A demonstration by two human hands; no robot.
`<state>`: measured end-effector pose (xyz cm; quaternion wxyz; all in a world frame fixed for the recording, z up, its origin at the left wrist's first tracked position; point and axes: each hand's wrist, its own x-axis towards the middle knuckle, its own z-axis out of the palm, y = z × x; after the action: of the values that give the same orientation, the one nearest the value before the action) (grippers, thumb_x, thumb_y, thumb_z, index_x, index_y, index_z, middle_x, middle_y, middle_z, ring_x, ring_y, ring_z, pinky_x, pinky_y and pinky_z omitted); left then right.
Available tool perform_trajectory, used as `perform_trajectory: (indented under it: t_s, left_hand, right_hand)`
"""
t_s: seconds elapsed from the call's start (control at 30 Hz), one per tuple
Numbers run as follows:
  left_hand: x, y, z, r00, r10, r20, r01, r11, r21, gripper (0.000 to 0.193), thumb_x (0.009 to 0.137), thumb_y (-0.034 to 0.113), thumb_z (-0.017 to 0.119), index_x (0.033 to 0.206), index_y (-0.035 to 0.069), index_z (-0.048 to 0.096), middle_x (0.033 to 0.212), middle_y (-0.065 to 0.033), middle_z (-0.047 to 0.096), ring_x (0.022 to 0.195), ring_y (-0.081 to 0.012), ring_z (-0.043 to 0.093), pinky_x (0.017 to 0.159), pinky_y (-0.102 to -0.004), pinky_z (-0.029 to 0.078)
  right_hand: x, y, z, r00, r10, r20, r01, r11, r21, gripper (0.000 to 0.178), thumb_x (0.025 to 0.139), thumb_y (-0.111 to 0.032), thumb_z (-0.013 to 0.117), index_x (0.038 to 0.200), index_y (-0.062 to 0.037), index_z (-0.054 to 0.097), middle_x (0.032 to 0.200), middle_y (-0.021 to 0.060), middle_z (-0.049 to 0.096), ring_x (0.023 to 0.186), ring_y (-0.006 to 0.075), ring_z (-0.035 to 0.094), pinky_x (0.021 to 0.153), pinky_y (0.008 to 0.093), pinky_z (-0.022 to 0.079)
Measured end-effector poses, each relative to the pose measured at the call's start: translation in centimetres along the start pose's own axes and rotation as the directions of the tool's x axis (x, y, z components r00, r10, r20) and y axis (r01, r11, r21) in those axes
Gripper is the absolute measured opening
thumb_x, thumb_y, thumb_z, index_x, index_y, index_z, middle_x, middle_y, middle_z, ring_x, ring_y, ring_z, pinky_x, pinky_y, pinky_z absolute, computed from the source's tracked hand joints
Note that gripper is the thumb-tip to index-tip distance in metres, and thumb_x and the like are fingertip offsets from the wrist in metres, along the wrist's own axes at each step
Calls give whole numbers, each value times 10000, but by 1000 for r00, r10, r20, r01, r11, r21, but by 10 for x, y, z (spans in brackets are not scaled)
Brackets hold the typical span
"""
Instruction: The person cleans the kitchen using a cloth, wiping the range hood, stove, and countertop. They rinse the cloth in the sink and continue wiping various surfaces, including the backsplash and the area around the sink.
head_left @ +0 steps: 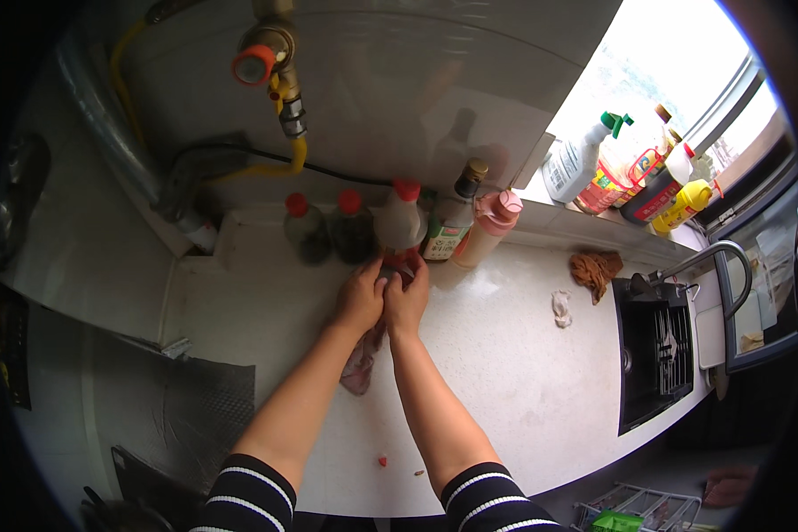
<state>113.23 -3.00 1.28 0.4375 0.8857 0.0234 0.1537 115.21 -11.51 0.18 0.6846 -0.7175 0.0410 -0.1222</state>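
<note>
Both my hands come together at the back of the white counter, fingers curled inward. A damp-looking brownish-pink cloth trails down between my wrists from the grip of my left hand and my right hand. Something reddish shows at the fingertips, too covered to name. Just beyond them stands a clear bottle with a red cap. To its left are two dark-filled jars with red lids. On its right stand a dark-necked glass bottle and a pink-topped bottle.
A brown rag and a crumpled white scrap lie right of my arms. Further right is a black sink with a curved faucet. Several bottles, including a spray bottle, line the windowsill. A gas valve juts from the wall.
</note>
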Motion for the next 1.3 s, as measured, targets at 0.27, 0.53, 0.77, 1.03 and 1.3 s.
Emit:
perform_trajectory:
  t_s: [0.27, 0.53, 0.77, 1.03, 1.3]
  left_hand:
    - [-37, 6, -46, 979, -102, -177, 84, 991, -106, 374, 889, 50, 539, 1259, 30, 585, 1210, -209, 624, 1132, -379, 589, 958, -386, 463]
    - [-133, -21, -58, 986, 22, -165, 3, 989, 151, 372, 850, -7, 558, 1221, -22, 579, 1293, -195, 572, 1214, -355, 528, 1030, -402, 407]
    - [-131, 7, -34, 997, -49, 54, 38, 980, 193, 365, 867, 58, 591, 1231, 29, 601, 1362, -169, 533, 1323, -370, 431, 1098, -560, 260]
    - [-188, -33, -114, 985, -78, -152, 117, 956, 269, 385, 822, 87, 655, 1199, 27, 607, 1345, -184, 530, 1290, -389, 443, 1065, -531, 306]
    - [-225, -62, -170, 894, -393, -216, 442, 689, 575, 429, 864, 173, 619, 1272, 52, 569, 1468, -192, 388, 1376, -398, 330, 1093, -645, 200]
  right_hand:
    - [-60, -24, -20, 923, -262, 282, 334, 909, -249, 467, 787, -70, 619, 1241, -8, 531, 1118, 184, 601, 1041, 359, 569, 915, 427, 441]
    - [-85, 29, -62, 624, -77, 778, 722, 437, -536, 528, 918, -548, 465, 1355, -260, 539, 1542, 45, 317, 1431, 266, 258, 1102, 620, 217]
    - [-16, 39, -218, 907, -188, 377, 404, 642, -652, 256, 825, -248, 694, 1043, -129, 632, 1124, 77, 593, 1130, 316, 527, 1036, 568, 309]
    - [-22, 45, -122, 807, -290, 515, 590, 420, -689, 569, 887, -350, 596, 1399, -130, 480, 1483, 155, 377, 1358, 456, 288, 1121, 537, 225]
    - [-171, 26, 108, 340, -476, 811, 778, 627, 41, 571, 824, -219, 640, 1363, -97, 495, 1415, 159, 440, 1296, 388, 410, 1060, 555, 314]
